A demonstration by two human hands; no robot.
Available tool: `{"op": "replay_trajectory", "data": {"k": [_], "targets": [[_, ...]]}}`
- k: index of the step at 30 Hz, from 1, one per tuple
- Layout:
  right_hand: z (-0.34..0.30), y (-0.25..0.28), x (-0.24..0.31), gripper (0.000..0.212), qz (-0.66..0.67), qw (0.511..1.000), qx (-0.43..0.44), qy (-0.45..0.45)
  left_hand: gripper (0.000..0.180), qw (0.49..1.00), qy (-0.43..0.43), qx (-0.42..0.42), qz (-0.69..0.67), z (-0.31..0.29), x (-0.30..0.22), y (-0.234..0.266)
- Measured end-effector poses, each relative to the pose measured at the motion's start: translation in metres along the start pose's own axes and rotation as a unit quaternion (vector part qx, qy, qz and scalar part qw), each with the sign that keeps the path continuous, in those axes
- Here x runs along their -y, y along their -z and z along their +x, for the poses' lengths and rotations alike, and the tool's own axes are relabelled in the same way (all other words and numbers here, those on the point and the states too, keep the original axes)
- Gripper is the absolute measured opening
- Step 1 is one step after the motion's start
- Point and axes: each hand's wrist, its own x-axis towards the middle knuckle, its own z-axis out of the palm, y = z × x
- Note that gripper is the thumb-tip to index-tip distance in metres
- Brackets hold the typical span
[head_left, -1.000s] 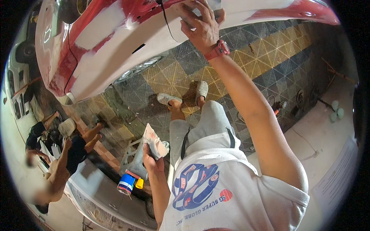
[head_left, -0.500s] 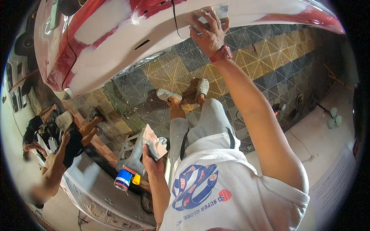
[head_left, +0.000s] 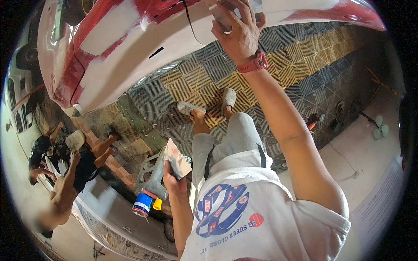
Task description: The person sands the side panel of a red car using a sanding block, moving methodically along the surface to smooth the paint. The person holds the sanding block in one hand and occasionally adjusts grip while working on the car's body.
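Observation:
Along the top, a car body (head_left: 135,65) shows red paint with pale filler or primer patches. My right hand (head_left: 238,37), with a red watch on its wrist, presses a flat, greyish metal-looking spreader (head_left: 256,5) against the pale panel. The fingers lie over the spreader and hide most of it. Lower down, my left hand (head_left: 173,179) grips a flat, pale board (head_left: 179,158) smeared with pinkish and dark grey paste. The board is tilted beside my left leg, apart from the car.
A grey plastic stool (head_left: 150,174) stands left of my leg, near a blue and white can (head_left: 142,204) and a yellow cup (head_left: 157,204). Two people sit at far left by a silver car (head_left: 102,198). A green-bladed fan (head_left: 380,128) is at right.
My right hand has moved slightly up with the spreader and looks larger. My left hand and the board have shifted a little right in the picture.

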Motion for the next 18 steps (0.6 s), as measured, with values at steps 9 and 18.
{"op": "replay_trajectory", "data": {"k": [9,18], "targets": [[-0.056,-0.059,-0.038,0.047,-0.029,0.997,0.05,0.041,0.044,0.999,-0.003,-0.029,0.015,0.001,-0.004,-0.004],[-0.072,-0.038,-0.064,0.043,-0.036,0.999,0.012,0.005,0.045,1.0,-0.006,-0.027,0.003,0.002,-0.004,-0.006]]}}
